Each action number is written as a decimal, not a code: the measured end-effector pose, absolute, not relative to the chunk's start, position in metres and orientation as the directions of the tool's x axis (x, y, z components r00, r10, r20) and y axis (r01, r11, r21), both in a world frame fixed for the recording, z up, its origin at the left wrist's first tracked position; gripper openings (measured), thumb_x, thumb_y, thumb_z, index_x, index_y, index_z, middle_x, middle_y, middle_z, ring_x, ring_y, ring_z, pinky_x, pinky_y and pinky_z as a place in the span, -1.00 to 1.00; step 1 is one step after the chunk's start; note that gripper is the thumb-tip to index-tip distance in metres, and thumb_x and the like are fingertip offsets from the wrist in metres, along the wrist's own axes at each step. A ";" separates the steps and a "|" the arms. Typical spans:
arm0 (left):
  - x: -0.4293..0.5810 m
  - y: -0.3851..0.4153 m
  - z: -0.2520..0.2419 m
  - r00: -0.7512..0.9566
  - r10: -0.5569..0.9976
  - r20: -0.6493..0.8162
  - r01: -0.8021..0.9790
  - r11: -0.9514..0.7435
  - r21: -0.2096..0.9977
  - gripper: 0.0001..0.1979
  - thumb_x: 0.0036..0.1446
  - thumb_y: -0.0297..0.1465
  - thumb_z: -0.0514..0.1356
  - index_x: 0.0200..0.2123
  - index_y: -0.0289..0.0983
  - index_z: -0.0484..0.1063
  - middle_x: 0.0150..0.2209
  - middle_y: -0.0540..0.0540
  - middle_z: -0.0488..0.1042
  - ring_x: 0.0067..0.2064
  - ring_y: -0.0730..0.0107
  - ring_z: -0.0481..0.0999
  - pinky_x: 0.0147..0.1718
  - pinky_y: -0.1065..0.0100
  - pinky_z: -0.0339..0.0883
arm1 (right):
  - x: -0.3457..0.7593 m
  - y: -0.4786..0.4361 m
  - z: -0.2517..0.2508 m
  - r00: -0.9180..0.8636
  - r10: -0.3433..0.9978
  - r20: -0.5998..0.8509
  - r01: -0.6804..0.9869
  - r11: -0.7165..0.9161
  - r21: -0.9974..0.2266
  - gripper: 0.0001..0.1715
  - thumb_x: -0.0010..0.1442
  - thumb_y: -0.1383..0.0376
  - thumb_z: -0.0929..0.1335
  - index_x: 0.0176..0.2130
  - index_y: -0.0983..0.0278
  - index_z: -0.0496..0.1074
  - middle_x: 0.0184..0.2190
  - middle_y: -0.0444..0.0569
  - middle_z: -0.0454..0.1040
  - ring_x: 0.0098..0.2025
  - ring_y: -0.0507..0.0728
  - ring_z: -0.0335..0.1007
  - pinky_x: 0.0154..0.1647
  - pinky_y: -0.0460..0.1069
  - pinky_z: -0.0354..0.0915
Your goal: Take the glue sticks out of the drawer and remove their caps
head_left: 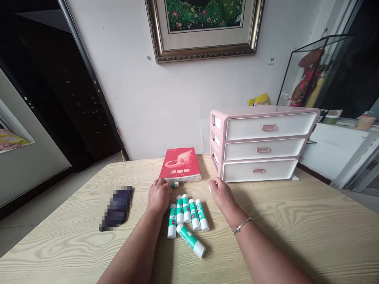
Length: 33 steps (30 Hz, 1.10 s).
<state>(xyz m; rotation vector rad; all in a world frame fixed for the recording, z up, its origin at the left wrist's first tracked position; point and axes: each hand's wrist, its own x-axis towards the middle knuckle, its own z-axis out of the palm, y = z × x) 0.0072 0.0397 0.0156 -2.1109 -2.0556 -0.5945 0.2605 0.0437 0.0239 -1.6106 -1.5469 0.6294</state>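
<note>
My left hand [159, 195] is closed around a green-and-white glue stick [175, 184] lying sideways just in front of the red book; one end sticks out past my fingers. With its fingers curled, my right hand [221, 192] rests near the drawer unit. A small white piece [210, 189] peeks out beside those fingers, the rest of it hidden. Between my arms lie several more glue sticks, roughly side by side, such as one in the middle [186, 209]. The nearest glue stick [191, 240] lies slantwise in front of them.
A red book [182, 162] lies at the table's back edge. Right of it stands a pink-and-white drawer unit [263, 148] with a yellow packet [260, 99] behind. A dark, pixelated object [117, 209] is on the wooden table [71, 236] at left. A framed picture [207, 51] hangs above.
</note>
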 end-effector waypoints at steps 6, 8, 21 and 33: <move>0.006 0.038 0.019 -0.120 0.932 0.341 0.963 0.025 0.270 -0.69 0.29 -0.33 0.09 0.01 -0.23 0.51 -0.01 -0.21 0.49 0.05 0.11 0.46 -0.02 0.24 0.31 | 0.266 0.048 0.019 0.085 0.990 0.110 0.666 0.025 -0.746 -0.67 0.29 0.07 0.23 -0.16 0.21 0.43 -0.34 -0.04 0.54 -0.29 0.13 0.41 -0.34 -0.04 0.12; 0.005 0.034 0.022 -0.158 0.938 0.309 0.944 0.052 0.324 -0.66 0.31 -0.29 0.06 0.04 -0.23 0.49 0.00 -0.20 0.50 -0.01 0.16 0.50 -0.10 0.28 0.33 | 0.272 0.049 0.017 0.051 0.991 0.124 0.720 0.050 -0.692 -0.71 0.27 0.08 0.27 -0.18 0.21 0.43 -0.31 -0.03 0.54 -0.28 0.14 0.42 -0.34 -0.05 0.12; -0.002 -0.007 0.050 -0.045 0.998 -0.046 0.873 0.062 0.484 -0.77 0.07 -0.22 0.16 -0.47 -0.23 0.47 -0.52 -0.01 0.49 -0.46 0.37 0.41 -0.53 0.40 0.03 | 0.306 0.035 0.031 -0.056 0.995 0.081 0.944 0.079 -0.319 -0.69 0.05 0.53 0.31 -0.23 0.27 0.51 -0.20 0.09 0.56 -0.18 0.18 0.45 -0.27 -0.02 0.13; 0.009 -0.010 0.044 0.003 0.982 -0.190 0.907 0.077 0.413 -0.74 0.05 -0.13 0.14 -0.40 -0.21 0.43 -0.51 -0.07 0.54 -0.51 0.30 0.45 -0.56 0.38 0.05 | 0.287 0.022 0.041 -0.071 0.984 0.162 0.961 0.111 -0.255 -0.71 0.24 0.29 0.30 -0.10 0.35 0.50 -0.11 0.23 0.56 -0.04 0.30 0.44 -0.10 0.05 0.20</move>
